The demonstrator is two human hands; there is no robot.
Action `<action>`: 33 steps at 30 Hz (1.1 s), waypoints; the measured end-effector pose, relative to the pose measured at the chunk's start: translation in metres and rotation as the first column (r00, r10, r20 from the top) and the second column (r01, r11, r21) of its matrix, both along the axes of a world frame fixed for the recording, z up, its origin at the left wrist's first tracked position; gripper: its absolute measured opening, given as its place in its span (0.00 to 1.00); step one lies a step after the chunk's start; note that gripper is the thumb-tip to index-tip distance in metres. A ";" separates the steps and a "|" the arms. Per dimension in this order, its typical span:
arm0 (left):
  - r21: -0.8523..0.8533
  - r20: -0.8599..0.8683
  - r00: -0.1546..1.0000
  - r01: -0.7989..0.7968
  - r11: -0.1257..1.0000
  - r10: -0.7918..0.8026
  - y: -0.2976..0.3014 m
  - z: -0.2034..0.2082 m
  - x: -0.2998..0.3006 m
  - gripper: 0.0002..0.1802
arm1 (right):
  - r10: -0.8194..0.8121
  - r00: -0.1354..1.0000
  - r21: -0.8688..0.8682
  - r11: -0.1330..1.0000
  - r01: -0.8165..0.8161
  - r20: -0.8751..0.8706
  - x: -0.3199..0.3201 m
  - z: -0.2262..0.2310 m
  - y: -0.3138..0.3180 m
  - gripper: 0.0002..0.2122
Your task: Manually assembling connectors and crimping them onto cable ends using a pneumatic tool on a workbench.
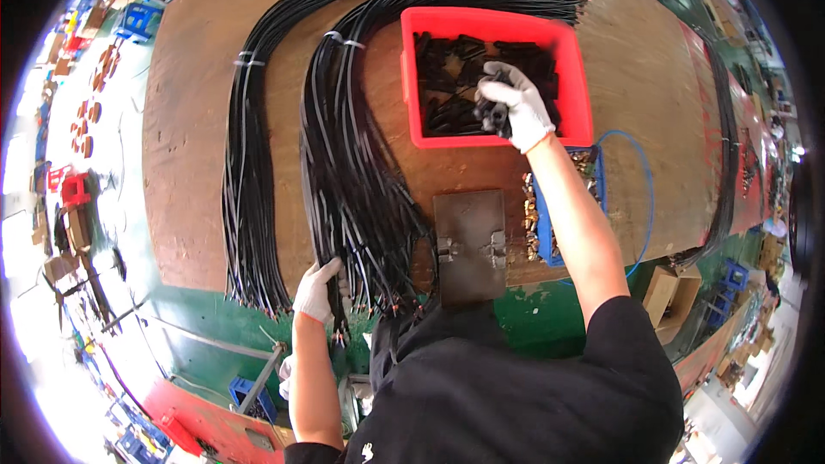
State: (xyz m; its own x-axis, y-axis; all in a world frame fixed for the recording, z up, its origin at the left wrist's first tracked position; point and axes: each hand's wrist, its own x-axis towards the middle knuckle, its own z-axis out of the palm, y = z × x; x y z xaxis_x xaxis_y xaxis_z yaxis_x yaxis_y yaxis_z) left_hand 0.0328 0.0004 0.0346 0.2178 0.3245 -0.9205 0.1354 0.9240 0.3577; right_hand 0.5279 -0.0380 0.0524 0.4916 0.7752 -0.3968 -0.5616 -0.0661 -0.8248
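Your right hand [521,106] clutches black parts [493,115]; overfilling might spill some. Your left hand [315,295] grips black cables [344,198]; tugging could tangle them.

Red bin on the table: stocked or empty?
Stocked: many black parts lie inside the red bin, and the right hand holds more over it.

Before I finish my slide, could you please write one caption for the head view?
Gloved right hand holds black pieces over a red bin; gloved left hand touches black cables.
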 end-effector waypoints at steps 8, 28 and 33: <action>-0.013 0.182 0.982 -0.042 0.999 0.043 -0.004 -0.009 0.004 0.10 | 0.343 0.862 0.089 0.938 -0.335 -0.374 -0.188 -0.020 -0.016 0.18; 0.080 0.252 0.965 -0.095 0.992 0.072 -0.020 -0.030 0.005 0.07 | 0.792 0.610 -0.431 0.536 -0.726 -0.042 -0.301 0.003 -0.130 0.21; 0.123 0.247 0.962 -0.147 0.982 0.113 -0.029 -0.033 0.018 0.05 | 0.815 0.575 -0.453 0.487 -0.747 -0.072 -0.299 0.021 -0.156 0.21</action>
State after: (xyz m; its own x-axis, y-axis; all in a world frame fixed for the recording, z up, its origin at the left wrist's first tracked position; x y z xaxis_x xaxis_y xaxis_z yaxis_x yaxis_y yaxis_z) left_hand 0.0510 -0.0291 0.0019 0.3723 0.4852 -0.7912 -0.0870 0.8669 0.4907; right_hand 0.2288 -0.1943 0.0739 -0.1638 0.6531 -0.7393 0.0023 -0.7492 -0.6623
